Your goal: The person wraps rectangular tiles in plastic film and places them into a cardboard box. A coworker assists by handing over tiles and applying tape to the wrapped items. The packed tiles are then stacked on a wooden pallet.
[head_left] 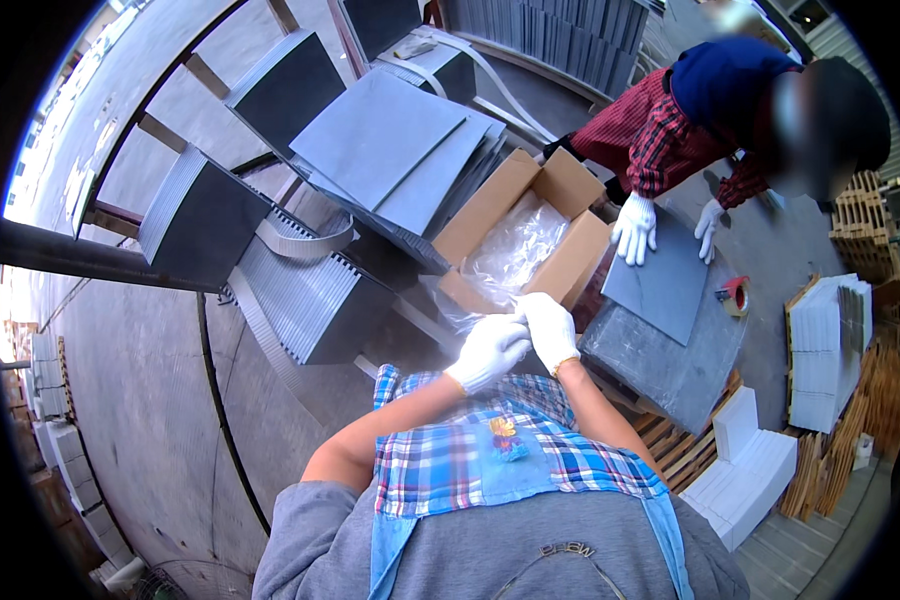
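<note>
My left hand (491, 352) and my right hand (549, 327), both in white gloves, meet in front of my chest with the fingers closed. They pinch the near edge of a clear plastic bag (518, 245); exactly how the fingers grip it is hard to see. The crumpled bag fills an open cardboard box (490, 200) with its flaps up, and a loose part hangs over the near side left of my hands.
Across from me a co-worker's gloved hands (635, 228) rest on a grey slab (660, 280) upon a block. A tape roll (736, 297) lies beside it. Large grey slabs (375, 135) are stacked behind the box, strapped tile stacks (305, 290) at left, white stacks (745, 480) at right.
</note>
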Motion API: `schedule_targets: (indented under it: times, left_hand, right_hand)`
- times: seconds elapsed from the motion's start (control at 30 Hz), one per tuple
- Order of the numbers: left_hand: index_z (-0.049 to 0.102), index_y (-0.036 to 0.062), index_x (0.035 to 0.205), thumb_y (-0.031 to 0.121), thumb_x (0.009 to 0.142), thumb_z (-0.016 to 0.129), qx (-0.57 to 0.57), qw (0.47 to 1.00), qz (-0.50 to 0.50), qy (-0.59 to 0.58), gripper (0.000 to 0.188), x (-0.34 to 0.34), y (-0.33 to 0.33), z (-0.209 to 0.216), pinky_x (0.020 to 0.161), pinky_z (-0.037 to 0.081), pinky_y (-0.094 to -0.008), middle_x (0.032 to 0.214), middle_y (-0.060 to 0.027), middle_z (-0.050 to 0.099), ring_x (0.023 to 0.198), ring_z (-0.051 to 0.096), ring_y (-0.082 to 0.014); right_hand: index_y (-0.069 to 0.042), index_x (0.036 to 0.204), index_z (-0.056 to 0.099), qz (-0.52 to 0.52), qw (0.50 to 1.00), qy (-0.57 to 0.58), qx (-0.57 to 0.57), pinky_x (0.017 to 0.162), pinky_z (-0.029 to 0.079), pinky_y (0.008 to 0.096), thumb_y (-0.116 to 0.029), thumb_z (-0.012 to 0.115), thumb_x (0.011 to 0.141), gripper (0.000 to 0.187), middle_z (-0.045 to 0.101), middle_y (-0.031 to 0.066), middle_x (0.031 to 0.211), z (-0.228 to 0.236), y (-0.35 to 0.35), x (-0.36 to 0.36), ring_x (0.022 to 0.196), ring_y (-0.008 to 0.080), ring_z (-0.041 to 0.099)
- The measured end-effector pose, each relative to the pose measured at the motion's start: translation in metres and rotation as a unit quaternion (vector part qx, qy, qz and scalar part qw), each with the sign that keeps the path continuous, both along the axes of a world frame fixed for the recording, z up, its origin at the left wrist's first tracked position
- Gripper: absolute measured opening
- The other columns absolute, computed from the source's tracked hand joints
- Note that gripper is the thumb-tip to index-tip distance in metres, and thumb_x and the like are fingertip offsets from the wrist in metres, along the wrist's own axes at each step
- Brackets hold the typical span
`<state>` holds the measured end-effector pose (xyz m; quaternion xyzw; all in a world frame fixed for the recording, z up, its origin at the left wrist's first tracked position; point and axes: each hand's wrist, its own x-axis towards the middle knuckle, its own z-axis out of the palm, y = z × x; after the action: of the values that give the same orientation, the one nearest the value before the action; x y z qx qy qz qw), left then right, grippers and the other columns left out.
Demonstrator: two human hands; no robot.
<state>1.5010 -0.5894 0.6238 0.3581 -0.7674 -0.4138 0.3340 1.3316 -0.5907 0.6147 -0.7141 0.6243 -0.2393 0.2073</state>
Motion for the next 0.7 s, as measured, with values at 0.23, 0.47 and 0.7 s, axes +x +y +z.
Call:
schedule_targets:
  times: [0.23, 0.47, 0.7]
  left_hand:
    - [0.066, 0.0041, 0.119, 0.025, 0.082, 0.076, -0.028, 0.975, 0.209, -0.074, 0.043, 0.03, -0.002, -0.001, 0.102, 0.047, -0.0433, 0.129, -0.0199, 0.063, 0.121, 0.058, -0.0382]
    - [0.027, -0.0048, 0.153, 0.031, 0.08, 0.083, 0.127, 0.945, 0.295, -0.058, 0.099, 0.04, -0.06, -0.017, 0.114, 0.037, -0.0426, 0.151, -0.0297, 0.039, 0.139, 0.044, -0.0411]
    - [0.055, -0.0001, 0.139, 0.024, 0.085, 0.08, 0.545, 0.834, 0.052, 0.067, 0.064, 0.01, -0.088, -0.012, 0.077, 0.053, -0.0295, 0.116, -0.0116, 0.068, 0.097, 0.066, -0.0191]
  right_hand:
    - [-0.011, 0.104, 0.066, -0.11, 0.99, -0.089, -0.014, 0.069, 0.054, 0.0397, -0.016, 0.053, 0.099, 0.015, 0.069, 0.0095, 0.086, 0.019, 0.025, -0.009, 0.077, 0.03, 0.069]
    - [-0.012, 0.101, 0.069, -0.146, 0.985, -0.063, -0.064, 0.068, 0.054, 0.0395, -0.017, 0.059, 0.097, 0.012, 0.07, 0.0082, 0.085, 0.028, 0.037, -0.029, 0.076, 0.0282, 0.069]
    - [-0.011, 0.1, 0.069, -0.196, 0.974, -0.049, -0.105, 0.066, 0.054, 0.0384, -0.018, 0.062, 0.095, 0.011, 0.07, 0.0089, 0.082, 0.023, 0.048, -0.084, 0.072, 0.0279, 0.07]
